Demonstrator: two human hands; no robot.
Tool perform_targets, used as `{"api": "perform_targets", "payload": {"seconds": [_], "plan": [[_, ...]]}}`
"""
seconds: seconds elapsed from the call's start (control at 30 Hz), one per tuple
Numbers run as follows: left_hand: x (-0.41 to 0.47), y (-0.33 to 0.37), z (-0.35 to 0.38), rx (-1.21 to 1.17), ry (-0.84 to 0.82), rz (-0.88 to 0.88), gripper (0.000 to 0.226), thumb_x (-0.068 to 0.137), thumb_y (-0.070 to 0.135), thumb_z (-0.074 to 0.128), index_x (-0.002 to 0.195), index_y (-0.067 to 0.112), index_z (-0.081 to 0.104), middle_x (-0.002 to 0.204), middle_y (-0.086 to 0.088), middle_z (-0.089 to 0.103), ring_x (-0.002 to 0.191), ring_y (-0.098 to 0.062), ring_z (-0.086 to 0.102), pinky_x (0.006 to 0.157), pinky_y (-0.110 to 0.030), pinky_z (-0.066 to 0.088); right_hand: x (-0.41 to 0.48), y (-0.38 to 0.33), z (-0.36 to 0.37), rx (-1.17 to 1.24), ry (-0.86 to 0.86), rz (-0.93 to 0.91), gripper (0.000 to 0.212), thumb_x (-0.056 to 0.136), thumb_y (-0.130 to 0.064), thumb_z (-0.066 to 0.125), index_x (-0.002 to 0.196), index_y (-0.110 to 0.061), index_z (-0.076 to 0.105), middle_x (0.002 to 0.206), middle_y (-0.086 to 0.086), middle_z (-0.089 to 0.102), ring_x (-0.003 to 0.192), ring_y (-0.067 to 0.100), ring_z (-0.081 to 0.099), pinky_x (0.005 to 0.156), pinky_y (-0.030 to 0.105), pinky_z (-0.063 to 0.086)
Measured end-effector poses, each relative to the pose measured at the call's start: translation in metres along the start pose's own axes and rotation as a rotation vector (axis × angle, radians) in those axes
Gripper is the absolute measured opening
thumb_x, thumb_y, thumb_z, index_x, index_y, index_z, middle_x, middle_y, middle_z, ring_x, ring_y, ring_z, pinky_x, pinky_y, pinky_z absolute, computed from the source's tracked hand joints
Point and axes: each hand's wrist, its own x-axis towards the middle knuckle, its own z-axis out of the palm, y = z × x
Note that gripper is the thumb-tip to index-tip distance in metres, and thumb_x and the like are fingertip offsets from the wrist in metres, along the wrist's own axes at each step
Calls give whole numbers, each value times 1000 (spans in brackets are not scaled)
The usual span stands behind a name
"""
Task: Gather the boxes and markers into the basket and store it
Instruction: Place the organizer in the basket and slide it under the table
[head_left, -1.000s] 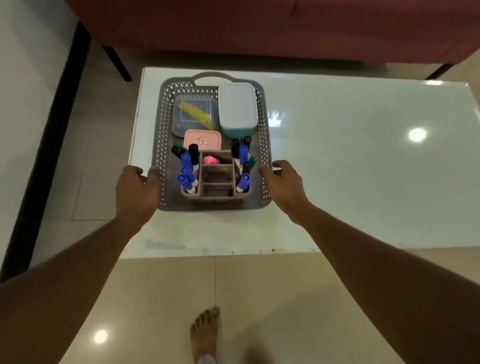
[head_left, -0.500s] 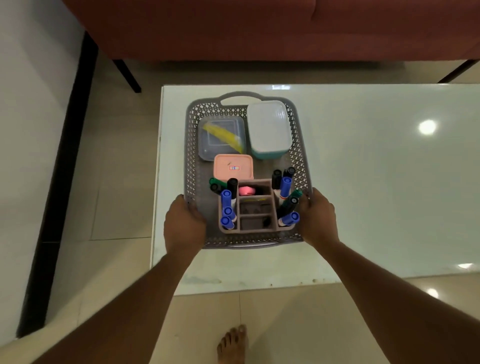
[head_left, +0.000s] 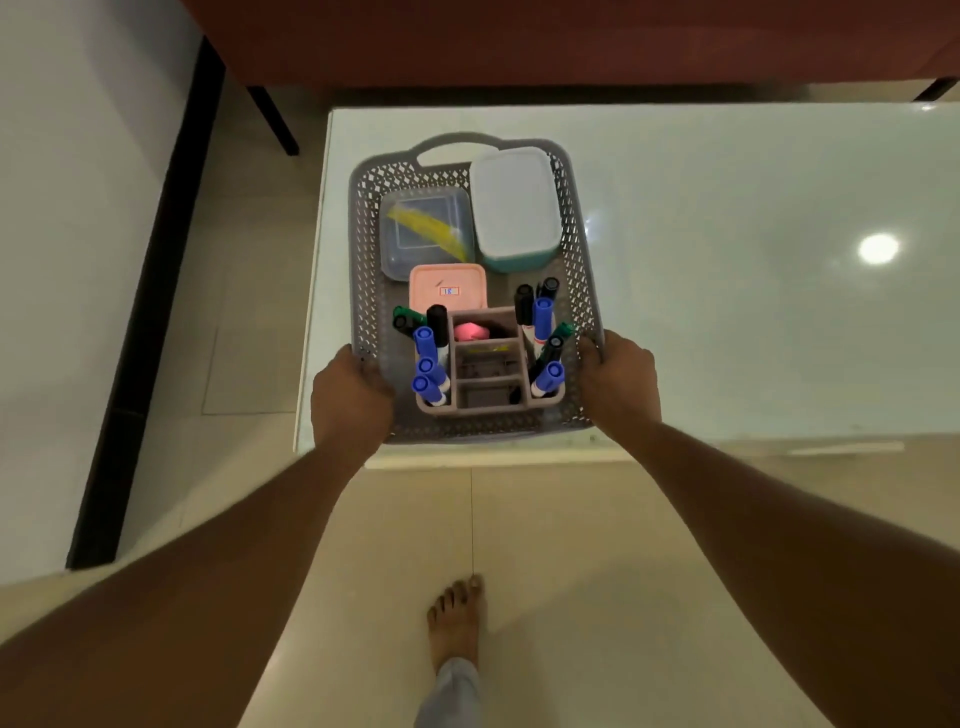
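Observation:
A grey perforated basket (head_left: 363, 208) sits at the near left corner of the white glossy table (head_left: 727, 260). Inside it lie a clear box (head_left: 415, 234) with something yellow in it, a white-lidded teal box (head_left: 514, 202) and a small pink box (head_left: 449, 288). A beige divided holder (head_left: 485, 364) at the basket's near end carries several blue, black and green markers (head_left: 426, 358). My left hand (head_left: 350, 400) grips the basket's left rim near the front. My right hand (head_left: 621, 379) grips the right rim opposite it.
A red sofa (head_left: 519, 41) with dark legs stands beyond the table. A white wall with a black baseboard (head_left: 150, 270) runs along the left. Beige floor tiles lie below, with my bare foot (head_left: 457, 623) on them.
Both hands closed on the basket's side rims. The basket now sits nearer the table's front edge, and my view has shifted closer over it.

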Motion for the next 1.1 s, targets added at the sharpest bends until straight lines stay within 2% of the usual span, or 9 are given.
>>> {"api": "perform_targets", "payload": {"seconds": [0.23, 0.33, 0.4, 0.47, 0.57, 0.7, 0.9, 1.0, 1.1], "plan": [[-196, -38, -24, -23, -28, -67, 12, 95, 21, 46, 85, 15, 51, 80, -5, 58, 69, -26, 52, 58, -29, 34, -162, 79, -44, 40, -126, -39, 32, 101, -33, 40, 85, -15, 60, 73, -2, 60, 62, 18, 57, 53, 27, 42], [-278, -52, -29, -15, -40, -71, 17, 97, 19, 47, 91, 7, 57, 84, -13, 65, 72, -31, 57, 59, -29, 36, -233, 115, -65, 86, -158, -34, 30, 101, -34, 41, 77, -23, 56, 64, -14, 57, 56, 3, 55, 45, 19, 36], [-327, -60, -32, -14, -54, -77, 17, 98, 20, 47, 90, 9, 57, 80, -8, 62, 68, -25, 54, 51, -24, 32, -277, 140, -74, 130, -198, 20, 31, 101, -35, 42, 72, -28, 53, 62, -15, 60, 56, 1, 59, 43, 14, 40], [-367, -69, -32, -7, -82, -93, 16, 99, 21, 46, 88, 14, 55, 78, -2, 59, 65, -20, 52, 50, -18, 30, -313, 166, -75, 155, -242, 90, 30, 101, -36, 43, 76, -26, 58, 68, -8, 67, 61, 8, 66, 50, 27, 54], [-411, -88, -25, -20, -146, -156, 19, 100, 25, 44, 89, 16, 57, 80, -3, 64, 68, -21, 60, 54, -28, 45, -358, 201, -65, 139, -254, 138, 29, 101, -33, 43, 84, -19, 62, 72, -3, 70, 63, 13, 68, 57, 39, 59], [-437, -119, -3, -24, -224, -220, 16, 100, 26, 44, 90, 21, 56, 82, 0, 67, 70, -16, 64, 57, -31, 53, -390, 234, -41, 113, -288, 178, 30, 101, -34, 42, 82, -20, 60, 72, -4, 70, 63, 11, 68, 56, 36, 59], [-424, -157, 58, 25, -223, -209, 15, 99, 19, 45, 88, 23, 55, 76, 5, 60, 62, 1, 53, 48, -15, 35, -370, 277, 18, 94, -311, 167, 33, 102, -35, 41, 80, -19, 60, 70, -5, 69, 62, 9, 66, 53, 29, 55], [-388, -173, 98, 5, -218, -168, 15, 98, 18, 45, 90, 19, 57, 80, 1, 63, 63, -5, 54, 50, -20, 37, -334, 293, 57, 94, -268, 136, 34, 101, -35, 41, 74, -23, 58, 63, -11, 64, 57, 3, 61, 46, 17, 42], [-342, -185, 141, 9, -201, -92, 14, 98, 16, 46, 91, 15, 58, 81, -1, 64, 63, -15, 54, 51, -22, 37, -288, 307, 96, 73, -210, 104, 33, 101, -32, 42, 71, -25, 53, 59, -12, 58, 54, 1, 55, 44, 16, 32]]}}
